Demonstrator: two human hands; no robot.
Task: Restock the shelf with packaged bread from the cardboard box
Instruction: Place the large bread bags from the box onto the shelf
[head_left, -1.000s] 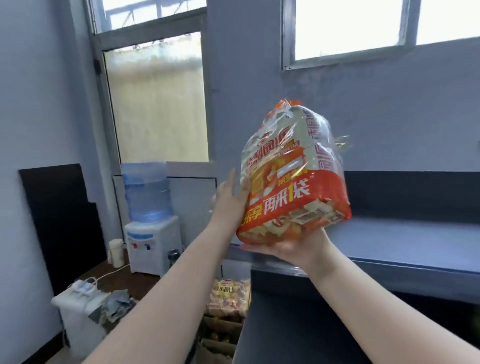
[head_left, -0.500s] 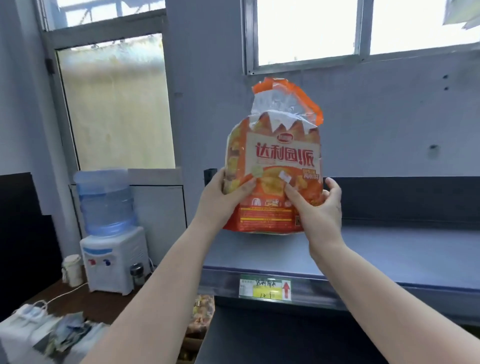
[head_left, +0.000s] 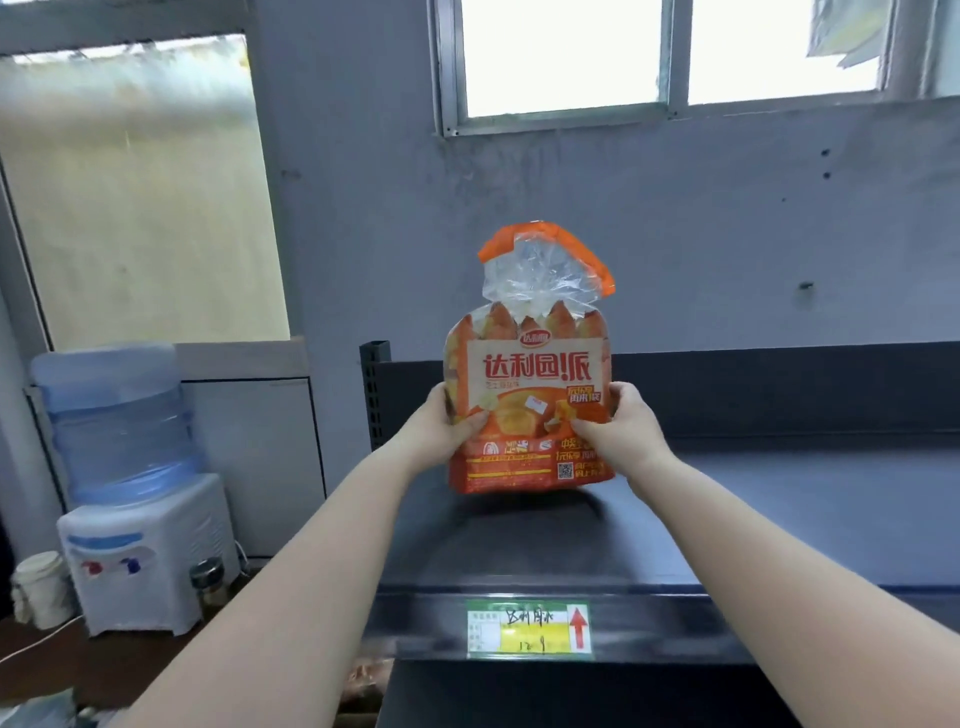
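A: Since a second ago the bread bag has turned label-out, gone upright and come down; its base now sits on, or just above, the shelf.

B: Grip?

A: Left hand and right hand clamp its sides at mid-height, thumbs across the front.

B: Handling?

A: Likely light and soft, film slippery. Loaves squash under the fingers; loose crimped top above the grip gives no support. Hold the flanks, gently

1. 1 head-worn view, from the person's eye height, faces forward and slightly down at the shelf.
2. It stands close: both forearms stretch from the bottom edge toward the wall.
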